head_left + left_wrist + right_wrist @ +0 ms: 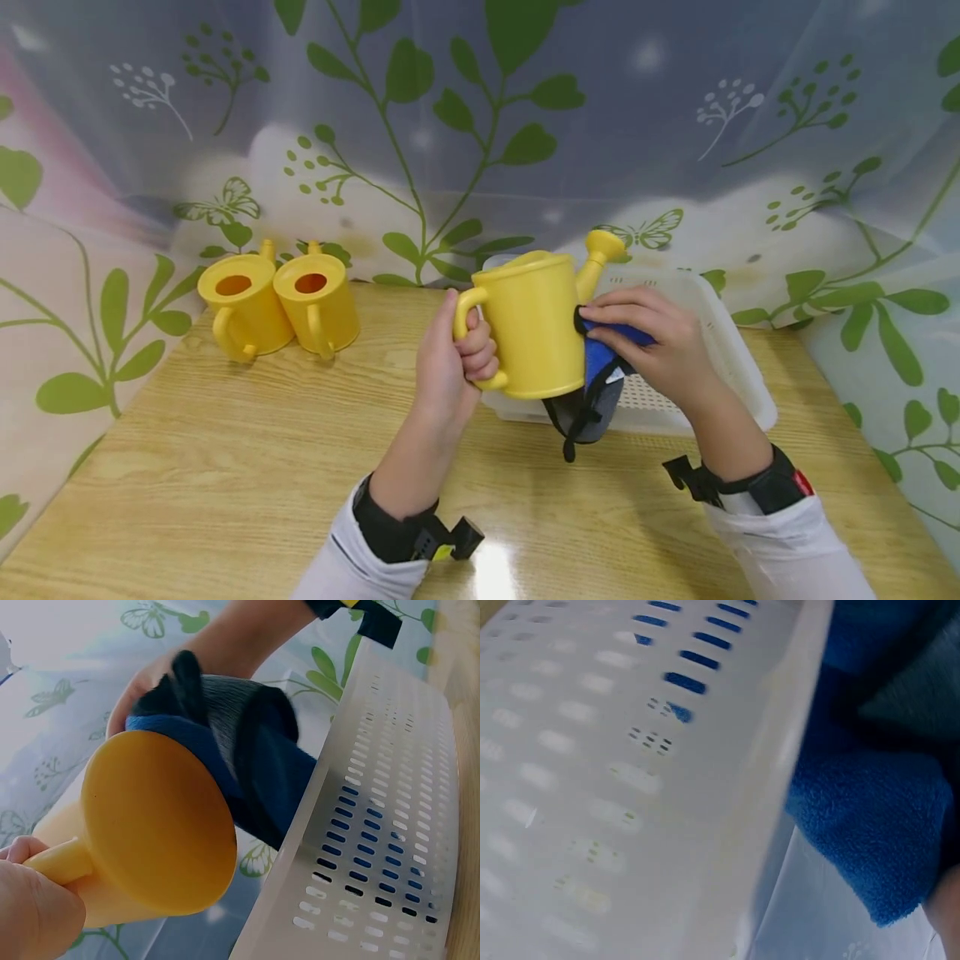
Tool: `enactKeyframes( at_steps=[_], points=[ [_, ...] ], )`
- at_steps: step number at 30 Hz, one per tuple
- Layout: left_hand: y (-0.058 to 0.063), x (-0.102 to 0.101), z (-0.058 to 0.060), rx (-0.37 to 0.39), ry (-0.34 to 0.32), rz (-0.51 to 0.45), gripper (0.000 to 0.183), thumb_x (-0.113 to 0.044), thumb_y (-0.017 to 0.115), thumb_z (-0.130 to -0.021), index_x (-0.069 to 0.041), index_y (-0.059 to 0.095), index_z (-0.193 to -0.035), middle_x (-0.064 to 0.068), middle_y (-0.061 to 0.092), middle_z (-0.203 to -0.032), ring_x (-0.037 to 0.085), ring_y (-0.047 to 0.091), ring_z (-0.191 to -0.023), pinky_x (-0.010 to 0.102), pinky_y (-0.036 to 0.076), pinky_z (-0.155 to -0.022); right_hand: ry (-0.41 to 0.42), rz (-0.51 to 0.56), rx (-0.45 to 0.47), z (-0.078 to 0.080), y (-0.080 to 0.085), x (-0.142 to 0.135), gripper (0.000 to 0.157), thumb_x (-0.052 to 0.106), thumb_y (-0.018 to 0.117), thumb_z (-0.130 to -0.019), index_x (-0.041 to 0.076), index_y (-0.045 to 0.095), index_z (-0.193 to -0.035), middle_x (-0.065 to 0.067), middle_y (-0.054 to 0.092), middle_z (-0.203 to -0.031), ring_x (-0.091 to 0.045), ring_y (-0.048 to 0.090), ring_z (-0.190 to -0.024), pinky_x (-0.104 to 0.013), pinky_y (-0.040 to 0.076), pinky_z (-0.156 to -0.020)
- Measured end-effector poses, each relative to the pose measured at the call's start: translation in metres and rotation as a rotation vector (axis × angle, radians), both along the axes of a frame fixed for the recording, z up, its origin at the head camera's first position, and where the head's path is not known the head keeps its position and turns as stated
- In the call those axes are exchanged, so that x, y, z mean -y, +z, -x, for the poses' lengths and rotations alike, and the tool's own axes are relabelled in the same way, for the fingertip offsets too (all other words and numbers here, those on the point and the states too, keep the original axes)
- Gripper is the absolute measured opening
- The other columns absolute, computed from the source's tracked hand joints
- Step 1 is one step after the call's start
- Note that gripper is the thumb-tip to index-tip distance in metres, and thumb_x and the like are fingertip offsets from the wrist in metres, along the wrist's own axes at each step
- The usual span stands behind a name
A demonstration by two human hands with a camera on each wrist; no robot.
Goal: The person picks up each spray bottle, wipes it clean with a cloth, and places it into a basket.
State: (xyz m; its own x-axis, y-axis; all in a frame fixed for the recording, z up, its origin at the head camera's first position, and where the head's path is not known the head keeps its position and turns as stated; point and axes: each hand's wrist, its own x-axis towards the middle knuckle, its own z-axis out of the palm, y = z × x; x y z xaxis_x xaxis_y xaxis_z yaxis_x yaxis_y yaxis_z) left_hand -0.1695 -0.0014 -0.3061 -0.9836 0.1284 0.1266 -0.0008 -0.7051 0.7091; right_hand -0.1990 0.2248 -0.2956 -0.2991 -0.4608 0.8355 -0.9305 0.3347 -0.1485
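My left hand (453,354) grips the handle of a yellow watering can (534,329), held up over the front of a white basket with its spout (600,250) toward the right. Between thumb and fingers, my right hand (660,337) pinches a blue and grey cloth (600,367) against the can's right side. The cloth has black edging and a loop, and its lower end hangs over the basket rim. In the left wrist view, the can's round base (159,823) faces the camera, with the cloth (225,742) beside it. Blue fleecy fabric (874,817) fills the right of the right wrist view.
Behind and below the hands stands the white perforated basket (753,392) on the wooden table (247,467). Two more yellow watering cans, one (258,308) beside another (330,308), stand at the back left. A leaf-patterned curtain (637,125) closes off the back and sides.
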Motion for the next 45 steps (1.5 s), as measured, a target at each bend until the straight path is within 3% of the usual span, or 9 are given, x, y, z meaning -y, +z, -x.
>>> enactKeyframes(
  at_steps=[6,12,16,20,26,39,45],
  points=[
    [0.0,0.001,0.002,0.008,0.026,-0.008,0.039,-0.035,0.03,-0.1,-0.017,0.038,-0.067,-0.013,0.03,-0.043,0.002,0.02,-0.038,0.018,0.012,-0.041,0.096,-0.04,0.022,-0.004,-0.012,-0.007,0.024,0.024,0.06,-0.088,0.002,0.068,-0.095,-0.015,0.064,-0.091,-0.021,0.058,-0.091,-0.02,0.046,-0.083],
    [0.001,0.005,0.004,0.005,0.045,-0.03,0.039,-0.036,0.03,-0.1,-0.018,0.038,-0.067,-0.014,0.031,-0.042,0.002,0.017,-0.039,0.018,0.009,-0.041,0.196,-0.053,0.05,-0.009,-0.021,-0.01,0.019,0.016,0.063,-0.086,0.001,0.067,-0.096,-0.016,0.062,-0.092,-0.023,0.057,-0.09,-0.021,0.046,-0.083],
    [0.001,0.006,0.005,-0.011,0.045,-0.035,0.039,-0.036,0.03,-0.1,-0.018,0.039,-0.066,-0.015,0.031,-0.042,0.001,0.019,-0.038,0.019,0.009,-0.04,0.188,-0.066,0.073,-0.011,-0.022,-0.011,0.019,0.016,0.061,-0.087,0.002,0.066,-0.098,-0.015,0.062,-0.094,-0.022,0.056,-0.093,-0.021,0.045,-0.083],
    [0.001,0.005,0.004,-0.018,0.021,-0.024,0.04,-0.035,0.03,-0.1,-0.018,0.039,-0.065,-0.014,0.031,-0.042,0.001,0.022,-0.036,0.019,0.01,-0.04,0.134,-0.069,0.085,-0.011,-0.018,-0.01,0.017,0.007,0.065,-0.082,0.002,0.066,-0.099,-0.015,0.062,-0.096,-0.021,0.057,-0.095,-0.02,0.045,-0.084],
    [0.0,0.001,0.002,-0.036,-0.046,0.007,0.038,-0.033,0.028,-0.1,-0.017,0.037,-0.067,-0.014,0.031,-0.042,0.001,0.023,-0.037,0.019,0.011,-0.04,-0.031,0.001,0.049,-0.011,-0.006,-0.003,0.036,-0.012,0.071,-0.063,0.002,0.067,-0.096,-0.015,0.064,-0.095,-0.021,0.057,-0.095,-0.021,0.045,-0.085],
    [-0.001,-0.005,-0.002,-0.097,-0.119,0.072,0.039,-0.033,0.025,-0.101,-0.017,0.036,-0.067,-0.014,0.03,-0.043,0.002,0.021,-0.037,0.02,0.011,-0.039,-0.335,0.084,0.111,-0.004,0.022,0.005,0.024,0.002,0.071,-0.075,0.004,0.067,-0.098,-0.014,0.067,-0.096,-0.02,0.058,-0.095,-0.033,0.047,-0.085],
    [-0.001,-0.006,-0.003,-0.099,-0.113,0.067,0.039,-0.033,0.027,-0.101,-0.017,0.036,-0.067,-0.014,0.03,-0.043,0.002,0.021,-0.037,0.02,0.01,-0.038,-0.375,0.12,0.144,-0.006,0.027,0.008,0.023,0.004,0.071,-0.076,0.007,0.068,-0.098,-0.013,0.067,-0.096,-0.023,0.059,-0.096,-0.037,0.048,-0.085]
  ],
)
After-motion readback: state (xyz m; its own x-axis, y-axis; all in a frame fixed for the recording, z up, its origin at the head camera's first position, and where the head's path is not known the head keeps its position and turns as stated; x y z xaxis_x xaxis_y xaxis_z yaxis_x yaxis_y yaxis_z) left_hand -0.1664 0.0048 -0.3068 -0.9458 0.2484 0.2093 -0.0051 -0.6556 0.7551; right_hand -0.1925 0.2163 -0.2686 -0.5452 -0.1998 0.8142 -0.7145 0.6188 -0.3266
